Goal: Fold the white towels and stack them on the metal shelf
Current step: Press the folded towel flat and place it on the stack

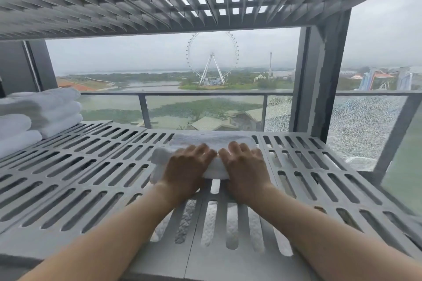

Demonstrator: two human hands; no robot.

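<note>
We see both hands laid side by side on a folded white towel [212, 143], which rests on the slotted metal shelf [91, 166] just past the middle, toward twelve o'clock. The left hand [187, 167] and right hand [245, 170] are spread palm down, fingers nearly straight and pressing the towel's top. We cannot see the thumbs. At nine o'clock from the towel, well apart, a stack of folded towels [45, 109] sits at the shelf's edge. Toward six o'clock, white cloth [212, 219] shows through the slots below our wrists. An upper shelf [137, 7] hangs overhead. At twelve o'clock, beyond a railing [205, 93], stands a Ferris wheel [212, 59]. At three o'clock is a cracked glass pane [360, 125].
</note>
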